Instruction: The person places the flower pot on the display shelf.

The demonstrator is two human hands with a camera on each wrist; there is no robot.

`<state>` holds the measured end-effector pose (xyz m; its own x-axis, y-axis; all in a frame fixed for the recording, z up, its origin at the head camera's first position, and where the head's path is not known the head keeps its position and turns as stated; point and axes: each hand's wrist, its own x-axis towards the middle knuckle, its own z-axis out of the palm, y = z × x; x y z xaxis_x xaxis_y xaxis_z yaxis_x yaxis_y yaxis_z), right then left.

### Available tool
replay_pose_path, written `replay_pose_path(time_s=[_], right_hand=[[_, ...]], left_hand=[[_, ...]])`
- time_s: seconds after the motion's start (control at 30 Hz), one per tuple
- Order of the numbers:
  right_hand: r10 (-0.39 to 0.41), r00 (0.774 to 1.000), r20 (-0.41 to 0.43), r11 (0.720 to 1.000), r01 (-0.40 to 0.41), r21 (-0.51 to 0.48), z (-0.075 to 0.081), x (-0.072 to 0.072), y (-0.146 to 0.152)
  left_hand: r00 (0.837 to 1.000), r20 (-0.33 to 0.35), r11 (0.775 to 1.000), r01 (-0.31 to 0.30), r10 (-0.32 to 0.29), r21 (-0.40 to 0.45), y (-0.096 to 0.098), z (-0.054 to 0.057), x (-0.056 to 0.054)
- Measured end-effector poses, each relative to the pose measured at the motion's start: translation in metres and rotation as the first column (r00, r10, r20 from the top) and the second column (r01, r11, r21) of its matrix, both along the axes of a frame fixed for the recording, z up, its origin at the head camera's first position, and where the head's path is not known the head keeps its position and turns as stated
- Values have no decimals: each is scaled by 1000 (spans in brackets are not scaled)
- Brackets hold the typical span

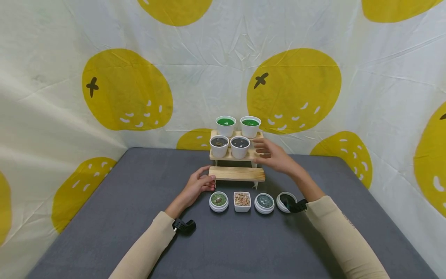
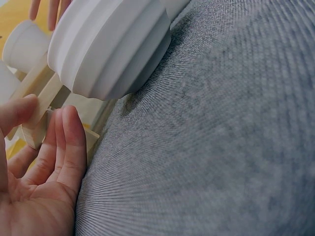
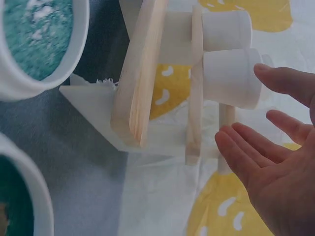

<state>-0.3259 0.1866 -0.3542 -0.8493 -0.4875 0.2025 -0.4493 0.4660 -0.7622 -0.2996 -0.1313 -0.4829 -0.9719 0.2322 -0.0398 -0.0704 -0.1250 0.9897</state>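
Note:
A three-step wooden display stand (image 1: 237, 174) stands at the back of the table. My left hand (image 1: 196, 188) is at the left end of its lowest step, thumb and fingers on either side of the board (image 2: 47, 96). On the middle step sit two white cups with dark contents, the left cup (image 1: 219, 146) and the right cup (image 1: 240, 147). My right hand (image 1: 275, 155) is beside the right cup, its fingers loosely extended and holding nothing. In the right wrist view, the thumb overlaps the rim of a white cup (image 3: 231, 78).
On the top step are two white cups with green contents (image 1: 225, 126) (image 1: 250, 126). In front of the stand, a row holds a green-filled bowl (image 1: 218, 202), a square dish (image 1: 242, 202), a bluish bowl (image 1: 264, 203) and a dark-filled bowl (image 1: 286, 202). A patterned curtain (image 1: 209, 85) hangs behind.

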Motion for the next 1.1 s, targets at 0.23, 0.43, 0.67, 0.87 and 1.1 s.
replay_pose_path(time_s=[0.23,0.43,0.67,0.87,1.1], right_hand=[[25,1000,9,1000,-25,17,1,18,21],[66,998,-3,998,-66,2,-5,32,38],[53,999,-4,998,-53,26,-14,45,55],[41,998,39,999,-42,33,-22,49,69],[66,994,82,997,-70,40,-31,49,84]], left_hand=[[1000,0,1000,-19,19,-6,0,-1,-1],[1000,12,1000,-25,25,3,0,-2,-1],[1000,8,1000,-24,24,4,0,-1,0],[1000,8,1000,-23,23,-3,0,-1,0],[1000,7,1000,-16,16,-12,-1,-3,-1]])
